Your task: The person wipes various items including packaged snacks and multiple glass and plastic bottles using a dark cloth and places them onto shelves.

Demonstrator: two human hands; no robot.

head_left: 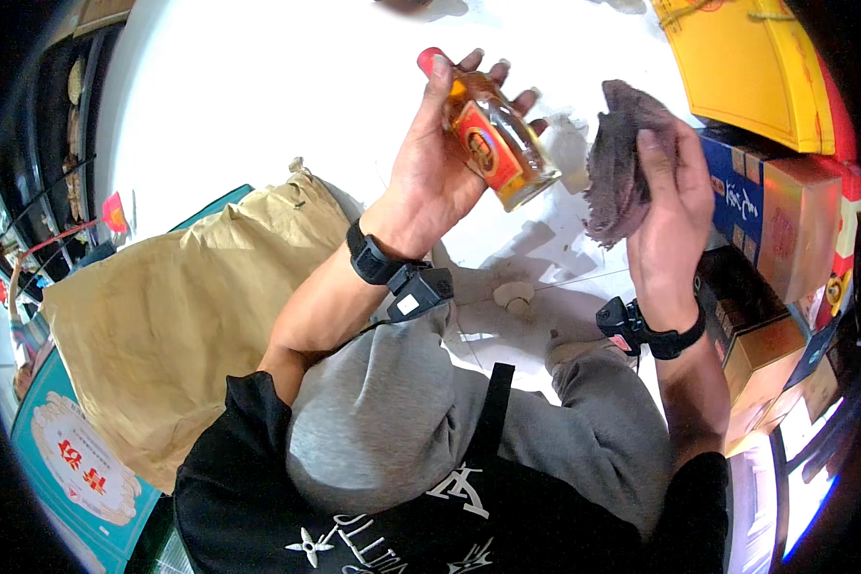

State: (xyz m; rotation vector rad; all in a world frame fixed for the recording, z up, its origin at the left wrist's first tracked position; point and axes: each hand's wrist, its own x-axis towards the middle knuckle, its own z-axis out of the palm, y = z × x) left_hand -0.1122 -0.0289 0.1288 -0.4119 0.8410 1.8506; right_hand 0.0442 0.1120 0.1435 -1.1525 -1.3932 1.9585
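In my left hand (438,158) lies a small glass bottle (499,136) of amber liquid, tilted, its red cap up and to the left. The thumb presses by the cap and the fingers curl behind the glass; a red and gold label faces up. My right hand (671,194), to the right of the bottle, grips a crumpled dark grey-brown cloth (620,165) between thumb and fingers. The cloth and the bottle are apart. Both wrists wear black straps with small black devices.
A large brown paper or cloth sack (208,316) rests at the left on teal boxes (36,438). Along the right stand a yellow box (753,72), a blue box (735,179) and gold-coloured boxes (796,229). Pale floor tiles (258,93) lie beneath. Part of another person shows at the far left.
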